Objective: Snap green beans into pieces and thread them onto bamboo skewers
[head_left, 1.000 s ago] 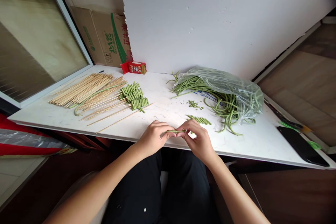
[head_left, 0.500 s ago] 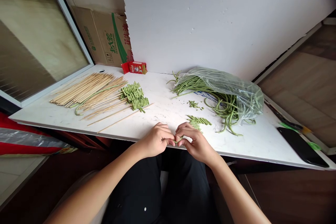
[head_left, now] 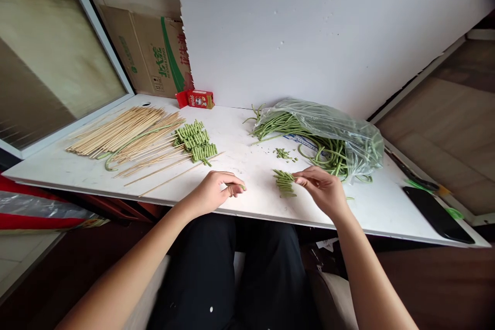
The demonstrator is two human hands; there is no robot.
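Note:
Over the table's front part, my left hand point(head_left: 220, 192) is closed, with a short piece of green bean point(head_left: 242, 187) showing at its fingertips. To its right, my right hand point(head_left: 322, 185) pinches the right end of a bean piece at a small row of cut bean pieces point(head_left: 285, 183). Its other fingers are curled, and the pinched end is partly hidden. Left of my hands lie bean pieces threaded in rows on skewers point(head_left: 197, 140). Behind my right hand, long green beans point(head_left: 288, 122) spill out of a clear plastic bag point(head_left: 332, 118).
Bare bamboo skewers point(head_left: 119, 131) with one long bean across them cover the table's left side. Small bean ends point(head_left: 284, 153) lie in a heap mid-table. A red box point(head_left: 200, 99) and a carton point(head_left: 149, 51) stand at the back. A black phone point(head_left: 436, 214) lies far right.
My hands, together at the front edge before, have moved apart. The right went right to the row of cut bean pieces; the left shifted slightly left and up with a bean piece.

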